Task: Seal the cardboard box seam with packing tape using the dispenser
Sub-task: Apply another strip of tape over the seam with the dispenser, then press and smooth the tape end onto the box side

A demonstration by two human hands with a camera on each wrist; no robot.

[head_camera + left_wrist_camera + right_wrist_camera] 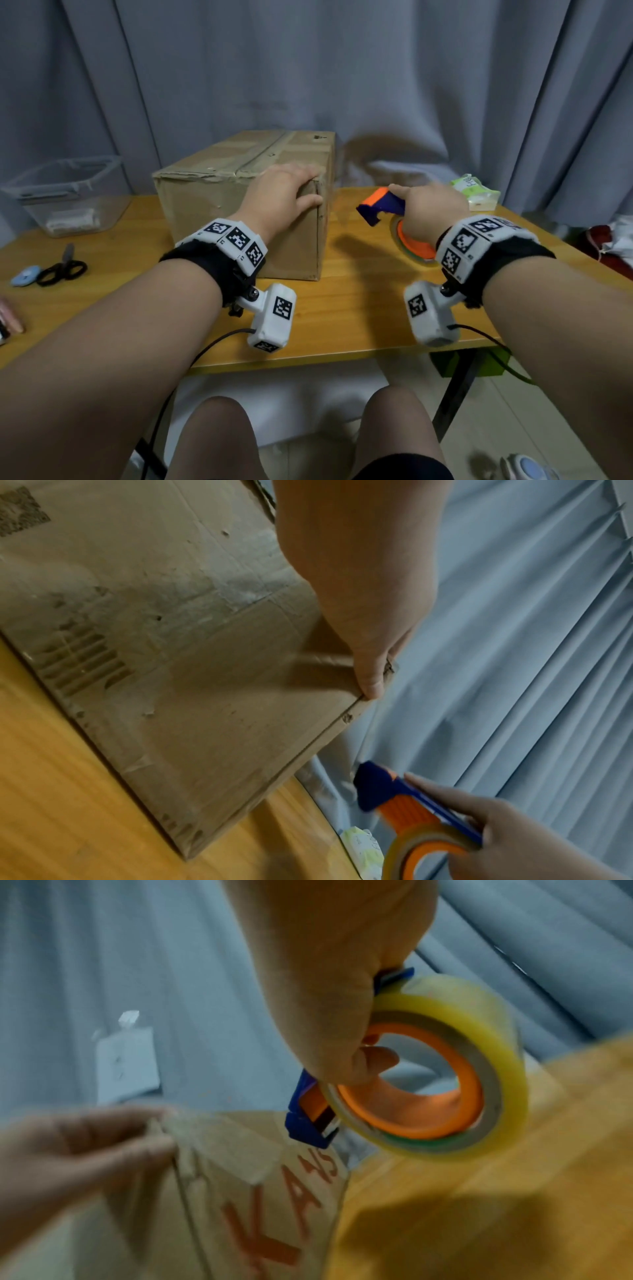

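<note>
A worn cardboard box stands on the wooden table, its top seam running away from me. My left hand grips the box's near right top corner, fingers over the top and thumb on the side face. To the right of the box, my right hand holds a blue and orange tape dispenser above the table. Its roll of clear tape hangs below my fingers, which curl through the orange core. The dispenser's blue head points toward the box.
A clear plastic bin sits at the table's back left. Black scissors and a small blue object lie at the left. A green-white packet lies back right. Grey curtains hang behind the table.
</note>
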